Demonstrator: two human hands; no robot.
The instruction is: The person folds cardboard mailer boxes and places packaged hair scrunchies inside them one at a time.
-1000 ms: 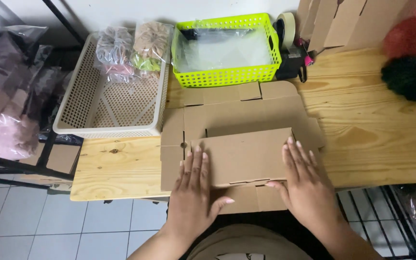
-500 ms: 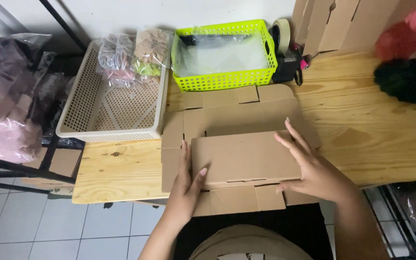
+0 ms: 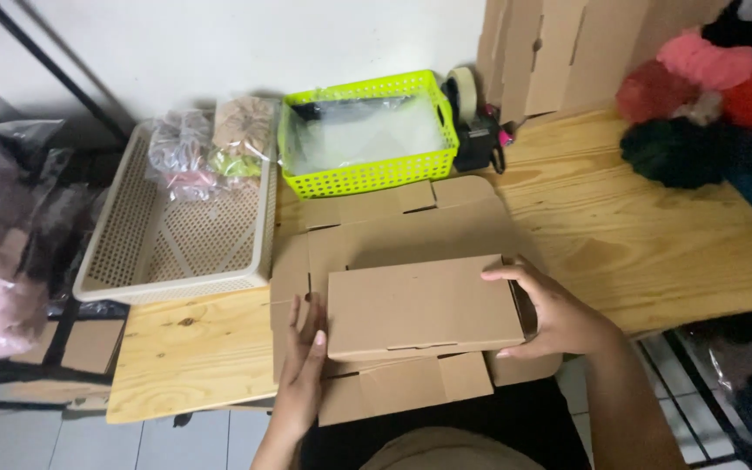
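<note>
Matt brown cardboard box (image 3: 424, 305); table (image 3: 654, 235) of pale, grained wood; glossy green plastic basket (image 3: 367, 174); beige perforated plastic tray (image 3: 176, 252).

Single head view, worn camera, looks steeply down and forward over the table (image 3: 654, 252) from the near edge. Close range: the box (image 3: 424, 305) sits centre frame, both forearms enter from the bottom. The wall fills the top, floor tiles show lower left. No second view to overlap.
</note>
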